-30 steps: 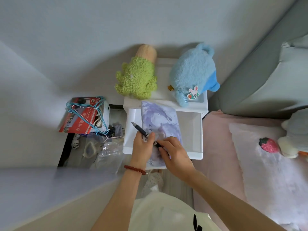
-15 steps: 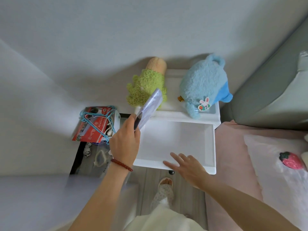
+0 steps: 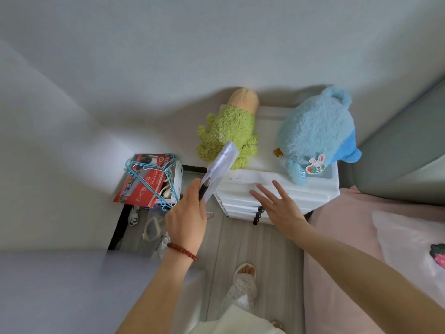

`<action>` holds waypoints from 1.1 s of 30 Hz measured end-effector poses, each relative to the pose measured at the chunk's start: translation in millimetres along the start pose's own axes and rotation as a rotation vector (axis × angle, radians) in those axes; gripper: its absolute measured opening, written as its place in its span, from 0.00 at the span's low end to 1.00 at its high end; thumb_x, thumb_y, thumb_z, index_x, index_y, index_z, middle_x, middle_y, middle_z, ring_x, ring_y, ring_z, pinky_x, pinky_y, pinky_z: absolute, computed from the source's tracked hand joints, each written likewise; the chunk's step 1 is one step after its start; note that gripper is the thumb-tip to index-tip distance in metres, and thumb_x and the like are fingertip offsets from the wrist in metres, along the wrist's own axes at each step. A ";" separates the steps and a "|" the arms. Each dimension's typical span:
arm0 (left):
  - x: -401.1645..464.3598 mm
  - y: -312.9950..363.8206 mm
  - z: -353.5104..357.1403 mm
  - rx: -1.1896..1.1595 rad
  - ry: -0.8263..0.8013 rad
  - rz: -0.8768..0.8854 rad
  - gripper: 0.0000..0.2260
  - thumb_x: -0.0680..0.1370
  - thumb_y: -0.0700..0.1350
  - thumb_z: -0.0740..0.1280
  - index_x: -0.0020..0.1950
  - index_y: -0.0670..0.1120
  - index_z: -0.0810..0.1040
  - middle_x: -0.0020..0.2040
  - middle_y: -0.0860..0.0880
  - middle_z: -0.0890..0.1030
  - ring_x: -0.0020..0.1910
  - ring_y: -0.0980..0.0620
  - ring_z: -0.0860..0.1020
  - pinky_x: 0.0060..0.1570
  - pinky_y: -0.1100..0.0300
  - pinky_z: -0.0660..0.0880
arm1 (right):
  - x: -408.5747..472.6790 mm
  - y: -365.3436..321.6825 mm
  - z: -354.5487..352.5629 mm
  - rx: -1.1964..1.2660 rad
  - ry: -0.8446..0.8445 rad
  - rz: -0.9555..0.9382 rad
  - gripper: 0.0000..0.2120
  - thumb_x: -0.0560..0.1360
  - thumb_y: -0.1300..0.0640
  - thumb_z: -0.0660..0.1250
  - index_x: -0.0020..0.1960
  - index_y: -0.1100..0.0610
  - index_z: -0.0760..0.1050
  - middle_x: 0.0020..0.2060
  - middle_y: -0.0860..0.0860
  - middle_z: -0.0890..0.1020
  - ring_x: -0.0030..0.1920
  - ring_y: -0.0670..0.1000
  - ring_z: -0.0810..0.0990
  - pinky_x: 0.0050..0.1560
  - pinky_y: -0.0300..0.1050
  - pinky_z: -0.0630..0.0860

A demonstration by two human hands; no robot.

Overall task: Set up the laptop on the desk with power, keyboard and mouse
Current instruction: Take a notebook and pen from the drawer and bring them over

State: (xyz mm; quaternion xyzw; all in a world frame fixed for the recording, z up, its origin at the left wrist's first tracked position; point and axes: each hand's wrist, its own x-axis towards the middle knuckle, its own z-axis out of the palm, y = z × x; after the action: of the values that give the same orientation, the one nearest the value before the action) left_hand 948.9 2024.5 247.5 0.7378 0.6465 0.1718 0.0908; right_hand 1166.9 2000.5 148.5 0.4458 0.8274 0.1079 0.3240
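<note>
White plastic drawer unit now shut; half-second earlier top drawer stood open. Right hand flat against front, fingers straight. Left hand pinches notebook plus pen. Laptop, keyboard, mouse nowhere visible; setup not begun.

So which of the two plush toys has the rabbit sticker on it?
The blue plush toy on the right of the drawer unit; the green plush toy beside it shows none.

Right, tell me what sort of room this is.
Most likely a bedroom: a pink-sheeted bed beside a small white plastic drawer unit used as a nightstand, with a fluffy green plush toy and a fluffy blue plush toy on top.
</note>
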 end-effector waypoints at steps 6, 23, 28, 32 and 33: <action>3.0 -3.2 -2.5 -0.014 -0.036 -0.033 0.14 0.73 0.35 0.68 0.59 0.39 0.76 0.39 0.39 0.83 0.31 0.39 0.81 0.26 0.47 0.78 | -2.6 8.2 -1.5 0.104 -0.031 0.055 0.29 0.79 0.57 0.54 0.74 0.62 0.45 0.75 0.55 0.40 0.74 0.56 0.35 0.70 0.63 0.37; -170.2 217.9 -29.9 -0.576 -0.236 0.797 0.13 0.73 0.38 0.68 0.56 0.36 0.77 0.38 0.38 0.84 0.33 0.39 0.81 0.31 0.57 0.73 | -348.4 -67.3 -50.3 1.966 0.787 1.396 0.24 0.78 0.56 0.59 0.71 0.53 0.55 0.59 0.46 0.72 0.54 0.38 0.75 0.48 0.29 0.72; -354.8 284.0 -39.2 -0.837 -0.567 1.056 0.12 0.76 0.40 0.65 0.60 0.42 0.75 0.42 0.45 0.84 0.34 0.50 0.79 0.34 0.72 0.67 | -523.9 -192.5 -50.5 1.771 1.067 1.944 0.14 0.77 0.60 0.62 0.62 0.58 0.68 0.44 0.49 0.78 0.45 0.48 0.76 0.45 0.33 0.72; -505.3 317.4 -50.6 -0.895 -0.870 1.198 0.15 0.77 0.42 0.64 0.64 0.46 0.72 0.35 0.60 0.78 0.33 0.64 0.75 0.34 0.77 0.67 | -636.2 -316.1 -60.3 1.567 1.226 2.425 0.10 0.76 0.61 0.63 0.55 0.63 0.70 0.46 0.56 0.76 0.41 0.48 0.75 0.38 0.33 0.72; -540.7 323.9 -54.4 -0.880 -0.929 1.252 0.14 0.77 0.42 0.63 0.63 0.45 0.72 0.33 0.61 0.75 0.31 0.66 0.75 0.33 0.72 0.67 | -659.7 -346.7 -67.5 1.519 1.300 2.523 0.09 0.76 0.62 0.63 0.55 0.64 0.69 0.47 0.58 0.76 0.42 0.49 0.75 0.40 0.37 0.73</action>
State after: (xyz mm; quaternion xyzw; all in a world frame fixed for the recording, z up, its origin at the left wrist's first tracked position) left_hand 1170.8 1439.2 339.6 0.8488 -0.1011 0.1062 0.5080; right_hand 1151.6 1274.3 328.4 -0.7398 0.1997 -0.0393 0.6413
